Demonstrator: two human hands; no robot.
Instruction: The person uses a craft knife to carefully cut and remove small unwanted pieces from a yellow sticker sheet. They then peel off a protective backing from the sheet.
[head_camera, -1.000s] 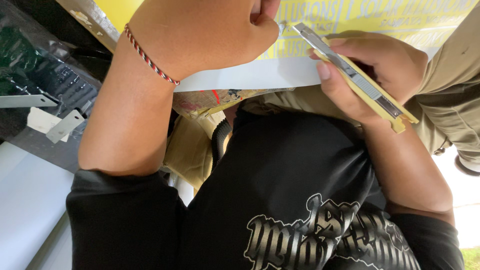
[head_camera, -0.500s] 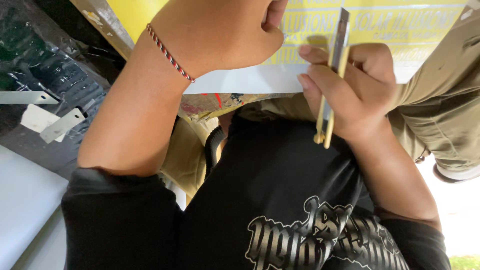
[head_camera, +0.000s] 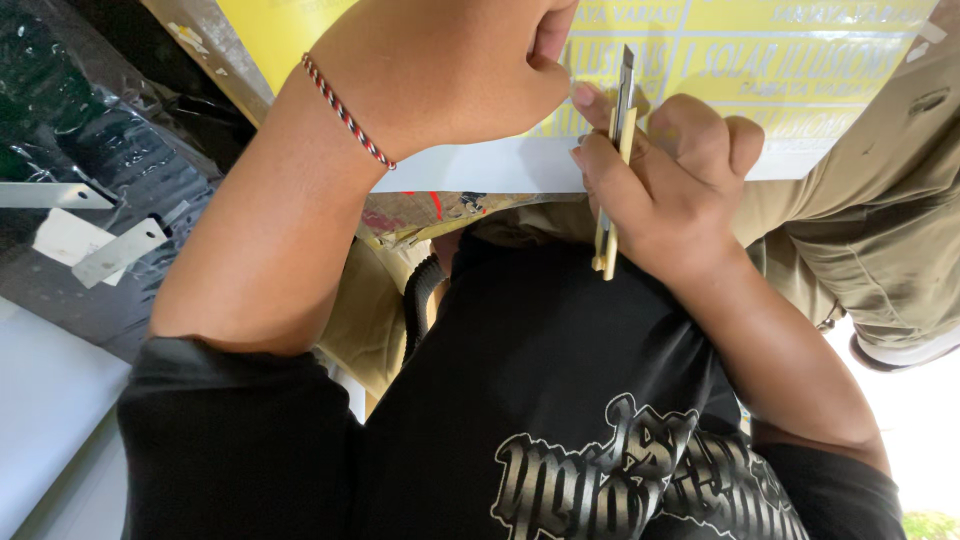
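Nearest, a black printed shirt (head_camera: 560, 420) filling the lower frame, with a ribbed black hose (head_camera: 418, 300) curving up beside it and tan cloth underneath

Just beyond, right hand (head_camera: 670, 200) wrapped tight around a yellow utility knife (head_camera: 612, 170): fingers (head_camera: 700, 130) curled together over the handle, thumb pressed along its near side, no gap showing. Knife long axis running almost straight away from the body, butt end poking out toward the shirt below the palm, blade end pointing far, up past the knuckles. Blade tip standing over the yellow printed sheet (head_camera: 760, 60), just past the white strip (head_camera: 480, 165) that forms the sheet's near edge; whether the tip actually touches the sheet cannot be told

Left hand (head_camera: 450, 70) close alongside, to the left of the blade and nearly touching the right hand's fingertips, closed into a loose fist and seeming to press down on the sheet near that same near edge; red-and-black braided bracelet (head_camera: 345, 115) around its wrist. What the fist holds, if anything, hidden. Right hand the only one on the knife, left nearer the sheet's left part

So, sheet lying ahead of and under the fingers, knife crossing its near edge at roughly a right angle

Farther left, black plastic film (head_camera: 90, 130) with white tape pieces; far right, someone's olive trouser leg (head_camera: 880, 220)
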